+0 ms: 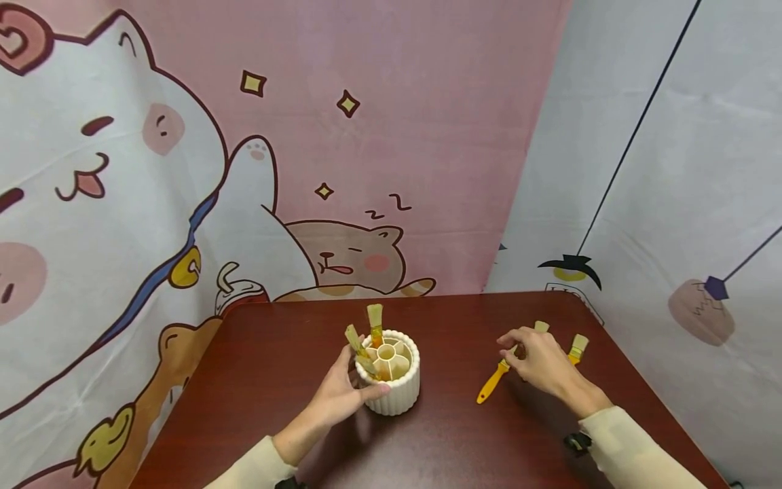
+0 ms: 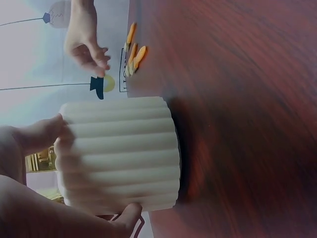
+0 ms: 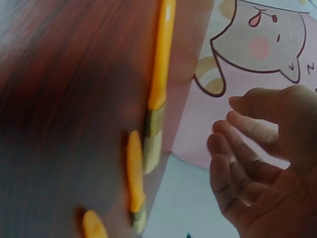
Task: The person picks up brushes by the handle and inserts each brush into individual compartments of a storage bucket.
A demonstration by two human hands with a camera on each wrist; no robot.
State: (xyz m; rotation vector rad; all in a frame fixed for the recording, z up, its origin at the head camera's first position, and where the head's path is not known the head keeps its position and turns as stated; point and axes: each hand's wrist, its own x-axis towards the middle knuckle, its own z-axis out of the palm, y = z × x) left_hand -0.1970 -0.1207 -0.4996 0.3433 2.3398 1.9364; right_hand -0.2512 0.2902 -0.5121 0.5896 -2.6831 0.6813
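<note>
My left hand (image 1: 348, 394) grips the side of a round cream ribbed holder (image 1: 397, 390) standing on the table, thumb on the near side. Petal-shaped compartments divide its inside. Brushes with pale bristles (image 1: 375, 316) stand in its left compartments, tilting outward. Over on the right, my right hand (image 1: 540, 360) hovers above loose yellow-handled brushes, its fingers loosely bent and nothing between them. One brush (image 3: 161, 64) lies nearest in the right wrist view, with a second brush (image 3: 133, 168) beyond it and part of a third (image 3: 94, 225). In the head view the hand partly covers these brushes.
The dark red-brown table (image 1: 275, 353) bears the holder and the brushes. A printed cloth (image 1: 427, 136) with cartoon animals hangs behind the far edge, and a pale cloth (image 1: 672, 170) hangs along the right. A dark strap (image 1: 577, 443) sits at the right wrist.
</note>
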